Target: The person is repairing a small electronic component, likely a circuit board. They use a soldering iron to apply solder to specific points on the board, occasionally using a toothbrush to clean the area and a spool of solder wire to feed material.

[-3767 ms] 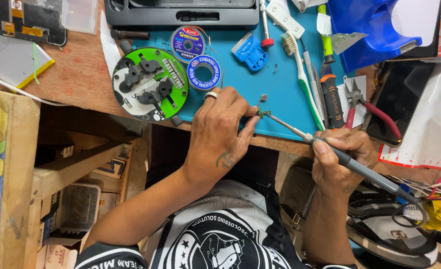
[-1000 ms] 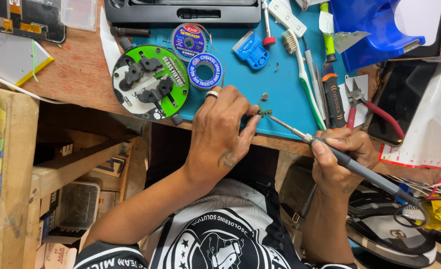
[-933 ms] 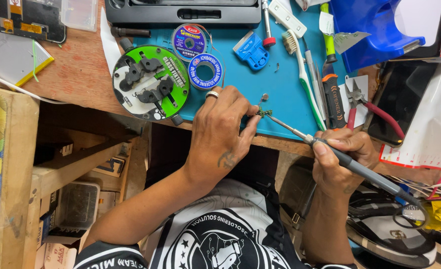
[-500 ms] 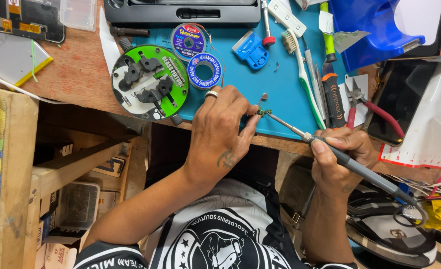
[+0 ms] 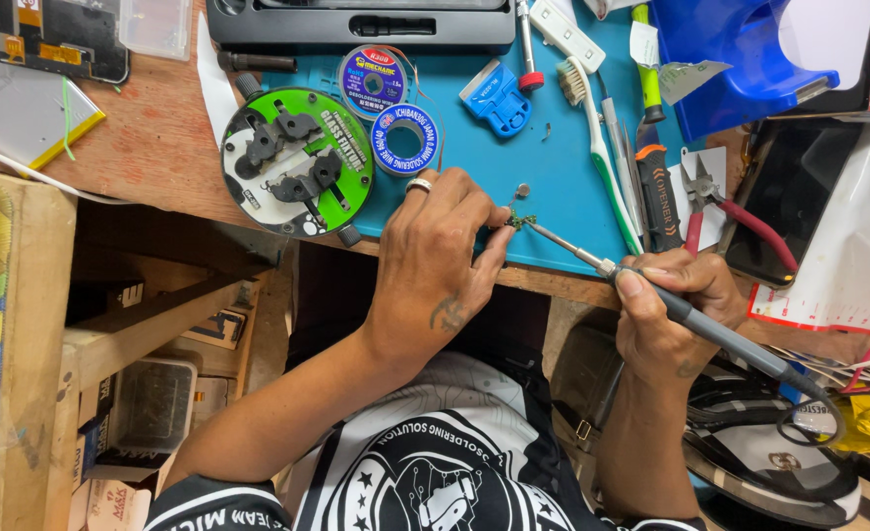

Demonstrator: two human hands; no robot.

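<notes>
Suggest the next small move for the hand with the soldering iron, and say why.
Probably hold the soldering iron tip steady on the small green board: the right hand has the tip at the board's edge, while the left hand pinches the board above the blue mat.

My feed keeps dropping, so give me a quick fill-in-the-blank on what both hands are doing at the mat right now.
1. The right hand holds a soldering ____ like a pen.
2. The left hand pinches a small green circuit board over the ____ mat.
3. The left hand wears a ____ on one finger.
4. The round green fixture lies to the ____ of the left hand.

Missing words: iron; blue; ring; left
</notes>
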